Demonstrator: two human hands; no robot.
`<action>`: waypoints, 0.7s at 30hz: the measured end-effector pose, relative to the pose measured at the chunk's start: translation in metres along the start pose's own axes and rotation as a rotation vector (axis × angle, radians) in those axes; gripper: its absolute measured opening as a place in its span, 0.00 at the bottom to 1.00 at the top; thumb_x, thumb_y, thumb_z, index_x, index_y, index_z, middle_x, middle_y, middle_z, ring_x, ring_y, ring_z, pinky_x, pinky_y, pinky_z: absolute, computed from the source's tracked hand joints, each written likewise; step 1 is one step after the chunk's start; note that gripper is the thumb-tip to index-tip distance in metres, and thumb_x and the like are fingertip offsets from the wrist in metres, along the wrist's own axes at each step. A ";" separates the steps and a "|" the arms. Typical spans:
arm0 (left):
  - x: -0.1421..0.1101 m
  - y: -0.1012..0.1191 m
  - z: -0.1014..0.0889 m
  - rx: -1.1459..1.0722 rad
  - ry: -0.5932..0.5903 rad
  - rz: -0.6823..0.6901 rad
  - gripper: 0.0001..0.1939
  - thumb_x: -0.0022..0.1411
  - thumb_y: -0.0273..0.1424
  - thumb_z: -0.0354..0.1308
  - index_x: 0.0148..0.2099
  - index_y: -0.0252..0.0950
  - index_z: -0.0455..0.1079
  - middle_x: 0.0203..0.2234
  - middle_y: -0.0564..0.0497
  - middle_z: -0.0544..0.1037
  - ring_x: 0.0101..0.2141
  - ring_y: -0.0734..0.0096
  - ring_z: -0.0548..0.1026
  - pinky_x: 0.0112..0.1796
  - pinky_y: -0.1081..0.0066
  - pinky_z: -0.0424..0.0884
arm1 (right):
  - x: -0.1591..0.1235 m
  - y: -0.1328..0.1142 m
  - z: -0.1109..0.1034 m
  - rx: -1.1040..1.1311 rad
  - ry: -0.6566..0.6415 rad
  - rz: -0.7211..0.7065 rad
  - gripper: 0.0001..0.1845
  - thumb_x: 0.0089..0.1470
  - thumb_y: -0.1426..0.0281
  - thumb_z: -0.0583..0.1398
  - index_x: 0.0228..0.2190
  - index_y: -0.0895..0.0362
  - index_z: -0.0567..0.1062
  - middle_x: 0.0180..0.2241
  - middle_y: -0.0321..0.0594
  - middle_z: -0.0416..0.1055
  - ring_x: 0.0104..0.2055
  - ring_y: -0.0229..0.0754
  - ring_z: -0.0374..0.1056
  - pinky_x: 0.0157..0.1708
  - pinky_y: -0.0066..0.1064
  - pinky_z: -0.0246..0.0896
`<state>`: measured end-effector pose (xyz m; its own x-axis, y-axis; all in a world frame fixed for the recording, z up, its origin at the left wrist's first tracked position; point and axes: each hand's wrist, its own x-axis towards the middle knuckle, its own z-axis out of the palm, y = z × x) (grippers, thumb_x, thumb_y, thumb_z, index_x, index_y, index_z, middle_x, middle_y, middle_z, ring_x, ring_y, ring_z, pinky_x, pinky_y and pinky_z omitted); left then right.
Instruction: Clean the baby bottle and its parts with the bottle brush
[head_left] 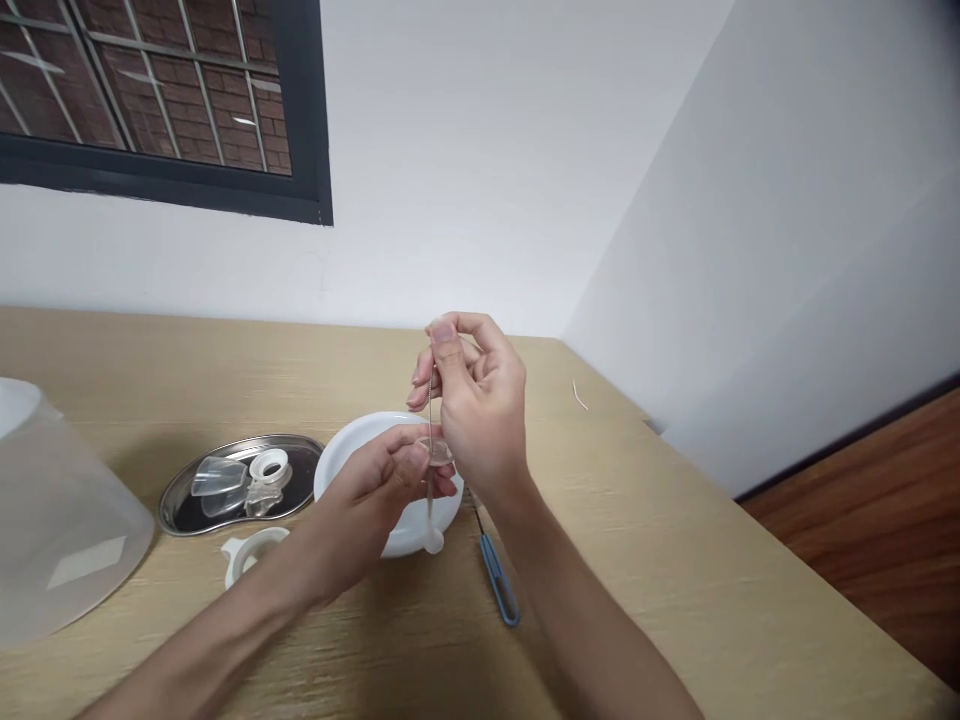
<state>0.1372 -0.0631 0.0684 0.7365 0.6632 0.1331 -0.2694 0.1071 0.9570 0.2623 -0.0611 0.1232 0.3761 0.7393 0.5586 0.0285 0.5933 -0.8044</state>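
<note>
Fingers [446,336] of R hand [484,405] clamp thin metal rod [430,400], lower end at clear plastic piece [436,453]; fingers of L hand [386,475] clamp that piece over white bowl [346,440] on counter [660,560], w/ blue-handled tool [496,580] nearby.

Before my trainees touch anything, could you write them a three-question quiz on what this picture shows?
1. True or false: the blue handle lies inside the white bowl.
2. Which hand pinches the upper end of the thin metal rod?
3. What lies in the metal tray?
A. Only a folded cloth
B. Clear pieces and a white ring
C. Three spoons

Key:
1. False; it lies on the table, to the right of the bowl.
2. The right hand; the left hand is lower, holding a small clear part.
3. B.
</note>
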 end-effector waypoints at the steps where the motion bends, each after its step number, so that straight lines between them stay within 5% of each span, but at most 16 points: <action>1: -0.001 0.001 0.001 -0.001 0.002 0.005 0.19 0.74 0.44 0.53 0.54 0.35 0.71 0.41 0.46 0.76 0.44 0.63 0.73 0.49 0.62 0.68 | 0.001 -0.001 -0.001 -0.012 -0.004 0.006 0.08 0.68 0.65 0.59 0.35 0.54 0.70 0.20 0.27 0.68 0.19 0.30 0.66 0.21 0.23 0.65; 14: 0.004 0.001 0.005 -0.078 0.027 0.102 0.18 0.73 0.42 0.56 0.54 0.34 0.74 0.46 0.42 0.79 0.46 0.60 0.75 0.50 0.60 0.69 | -0.003 -0.004 0.002 0.009 -0.024 0.054 0.08 0.66 0.62 0.59 0.35 0.53 0.70 0.19 0.26 0.64 0.19 0.30 0.60 0.18 0.22 0.58; 21: 0.005 0.026 -0.001 -0.095 0.142 0.111 0.17 0.70 0.42 0.60 0.51 0.35 0.76 0.32 0.50 0.80 0.30 0.69 0.74 0.39 0.67 0.72 | -0.011 0.001 0.011 0.057 -0.121 0.105 0.09 0.65 0.62 0.60 0.34 0.55 0.72 0.26 0.34 0.76 0.28 0.35 0.73 0.27 0.25 0.68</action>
<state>0.1335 -0.0562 0.0935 0.6059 0.7720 0.1922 -0.4060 0.0924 0.9092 0.2481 -0.0653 0.1181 0.2598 0.8290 0.4953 -0.0591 0.5256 -0.8487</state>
